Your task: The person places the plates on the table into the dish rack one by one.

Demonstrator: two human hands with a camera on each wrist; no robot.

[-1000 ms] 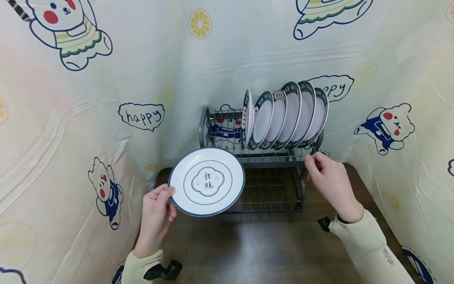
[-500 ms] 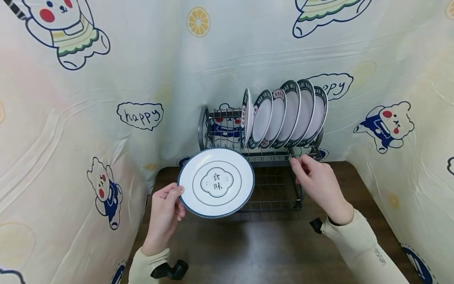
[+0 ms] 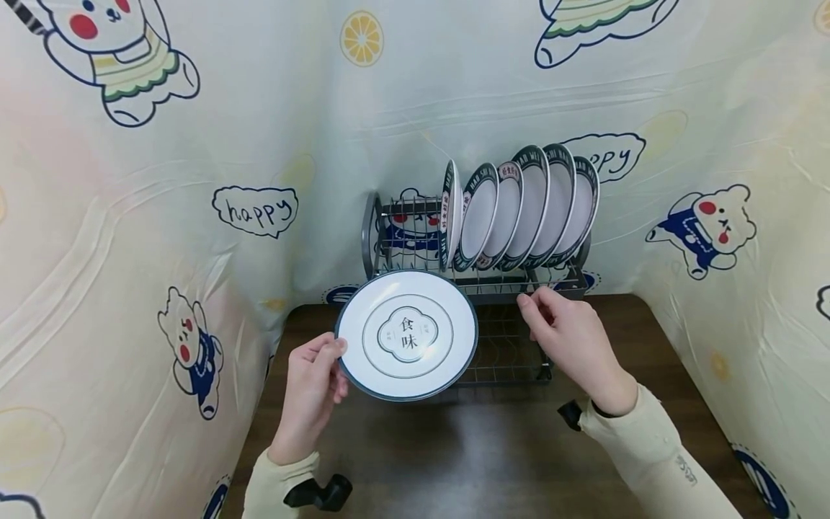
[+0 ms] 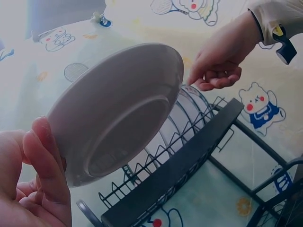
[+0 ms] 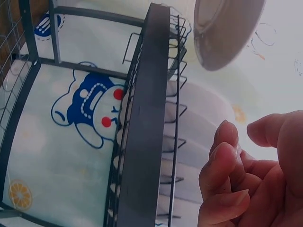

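Observation:
My left hand pinches the left rim of a white plate between thumb and fingers. The plate has a dark blue edge and printed characters at its centre, and is held in front of the rack; its underside shows in the left wrist view. My right hand is to the right of the plate, apart from it, with loosely bent fingers and nothing between them. In the right wrist view, a gap separates the thumb from the fingers. Behind the hands, several dark-rimmed plates stand on edge in the rack's upper tier.
A dark two-tier wire dish rack stands at the back of the brown wooden table. Its lower tier is partly hidden by the held plate. Patterned cloth hangs behind and on both sides.
My left hand has carried the plate a little to the right. My right hand has moved left, away from the rack's right end. The standing plates have not moved.

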